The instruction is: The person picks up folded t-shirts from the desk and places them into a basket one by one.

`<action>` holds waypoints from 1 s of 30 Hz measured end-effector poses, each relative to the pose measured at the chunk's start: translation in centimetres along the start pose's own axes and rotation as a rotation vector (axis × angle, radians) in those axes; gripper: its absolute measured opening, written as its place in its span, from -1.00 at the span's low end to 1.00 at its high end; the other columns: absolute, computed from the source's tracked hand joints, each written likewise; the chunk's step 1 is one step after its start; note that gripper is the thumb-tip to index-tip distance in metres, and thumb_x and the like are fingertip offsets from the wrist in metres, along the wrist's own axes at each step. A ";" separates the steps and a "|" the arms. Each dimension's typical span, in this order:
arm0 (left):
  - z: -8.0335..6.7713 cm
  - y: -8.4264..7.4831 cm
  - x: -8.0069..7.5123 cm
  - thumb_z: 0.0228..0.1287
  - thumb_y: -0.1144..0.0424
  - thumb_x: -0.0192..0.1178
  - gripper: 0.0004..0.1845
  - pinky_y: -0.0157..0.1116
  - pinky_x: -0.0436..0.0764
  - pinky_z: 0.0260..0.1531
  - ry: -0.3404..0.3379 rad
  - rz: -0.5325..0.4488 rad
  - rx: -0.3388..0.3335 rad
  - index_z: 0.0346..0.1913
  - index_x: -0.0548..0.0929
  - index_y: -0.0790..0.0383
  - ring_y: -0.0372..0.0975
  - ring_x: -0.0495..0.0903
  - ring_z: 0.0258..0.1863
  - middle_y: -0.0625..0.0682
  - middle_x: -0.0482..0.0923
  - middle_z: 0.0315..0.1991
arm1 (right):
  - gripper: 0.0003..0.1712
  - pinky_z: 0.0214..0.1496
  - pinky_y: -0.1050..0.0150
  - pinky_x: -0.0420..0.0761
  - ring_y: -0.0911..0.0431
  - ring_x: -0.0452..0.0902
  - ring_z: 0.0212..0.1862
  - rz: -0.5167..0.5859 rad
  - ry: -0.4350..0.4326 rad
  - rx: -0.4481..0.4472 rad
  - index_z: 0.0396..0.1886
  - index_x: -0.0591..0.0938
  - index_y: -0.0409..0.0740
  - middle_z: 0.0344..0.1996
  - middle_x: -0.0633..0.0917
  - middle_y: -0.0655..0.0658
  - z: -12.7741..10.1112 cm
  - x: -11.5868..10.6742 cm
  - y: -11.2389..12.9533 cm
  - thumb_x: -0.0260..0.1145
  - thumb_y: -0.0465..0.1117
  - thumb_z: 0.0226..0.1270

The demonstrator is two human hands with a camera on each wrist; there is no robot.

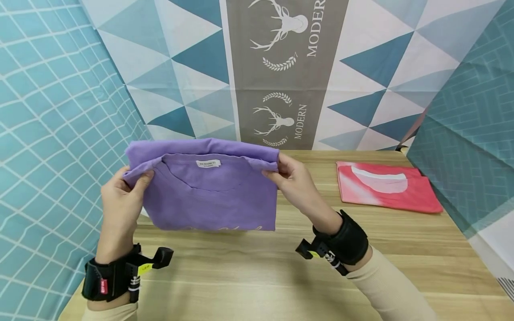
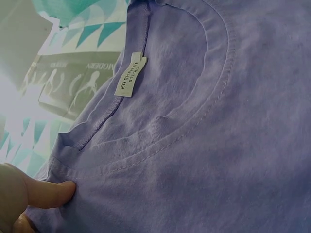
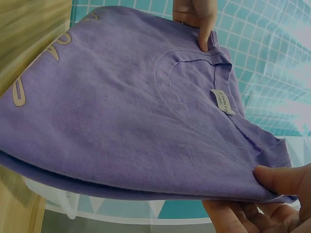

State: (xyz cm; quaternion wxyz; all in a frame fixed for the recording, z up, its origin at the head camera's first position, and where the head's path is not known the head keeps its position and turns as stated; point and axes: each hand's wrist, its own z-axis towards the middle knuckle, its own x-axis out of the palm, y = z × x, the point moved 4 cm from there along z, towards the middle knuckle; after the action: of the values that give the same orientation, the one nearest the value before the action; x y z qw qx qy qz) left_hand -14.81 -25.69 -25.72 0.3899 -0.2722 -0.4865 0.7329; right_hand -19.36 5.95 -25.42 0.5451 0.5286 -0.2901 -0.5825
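Observation:
A folded purple T-shirt (image 1: 225,196) hangs above the table, its neckline toward the top and a white label (image 1: 208,163) inside the collar. My left hand (image 1: 122,200) pinches its left upper corner, thumb on the front. At the opposite upper corner my right hand (image 1: 295,183) pinches the cloth between thumb and fingers. In the left wrist view the left thumb (image 2: 51,193) presses beside the collar seam. The right wrist view shows gold lettering (image 3: 58,46) near the shirt's lower edge and both hands on the cloth.
A folded red and pink garment (image 1: 389,187) lies on the wooden table (image 1: 249,276) at the right. Patterned cloth (image 1: 281,80) hangs behind the table, with blue gridded cloth (image 1: 44,133) along the left. Something white, mostly hidden, shows behind the shirt's lower left.

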 end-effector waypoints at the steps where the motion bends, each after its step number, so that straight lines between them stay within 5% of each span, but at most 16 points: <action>1: 0.2 0.0 -0.2 0.18 0.46 0.26 -0.78 -0.63 0.49 -0.46 -0.007 0.012 0.005 -0.39 0.66 -0.01 -0.52 0.49 -0.55 -0.33 0.59 -0.61 | -0.62 -0.22 0.41 0.53 0.19 0.58 -0.26 0.001 -0.001 -0.005 0.10 0.57 -0.27 -0.10 0.73 -0.34 0.2 0.2 0.1 0.26 -0.36 0.28; 9: 1.9 -0.7 -1.2 0.15 0.44 0.30 -0.75 -0.60 0.39 -0.60 -0.062 0.111 0.051 -0.47 0.63 -0.05 -0.51 0.37 -0.62 -0.34 0.49 -0.67 | -0.66 -0.21 0.41 0.50 0.18 0.56 -0.26 0.026 -0.010 -0.046 0.07 0.57 -0.31 -0.11 0.72 -0.36 1.9 1.3 0.8 0.24 -0.37 0.29; 17: 3.7 -0.8 -1.9 0.15 0.41 0.33 -0.90 -0.58 0.50 -0.41 -0.075 -0.078 -0.004 -0.32 0.70 0.13 -0.42 0.50 -0.45 -0.19 0.63 -0.48 | -0.73 -0.24 0.43 0.47 0.21 0.53 -0.32 0.052 -0.044 -0.085 -0.03 0.59 -0.37 -0.19 0.72 -0.39 3.7 2.9 1.3 0.23 -0.39 0.29; 30: 6.8 0.7 -2.0 0.21 0.38 0.27 -0.79 -0.60 0.45 -0.42 -0.111 0.096 0.000 -0.38 0.62 -0.08 -0.44 0.44 -0.42 -0.29 0.53 -0.48 | -0.83 -0.26 0.50 0.42 0.00 0.60 -0.23 0.009 -0.102 -0.078 -0.18 0.60 -0.37 -0.23 0.73 -0.37 6.6 5.2 0.8 0.24 -0.36 0.29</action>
State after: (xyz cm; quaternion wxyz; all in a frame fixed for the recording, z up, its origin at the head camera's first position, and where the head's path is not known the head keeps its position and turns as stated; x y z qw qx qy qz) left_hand -19.24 -30.90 -23.77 0.3267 -0.2541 -0.4938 0.7648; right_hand -24.47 -0.65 -24.46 0.5523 0.4751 -0.2970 -0.6172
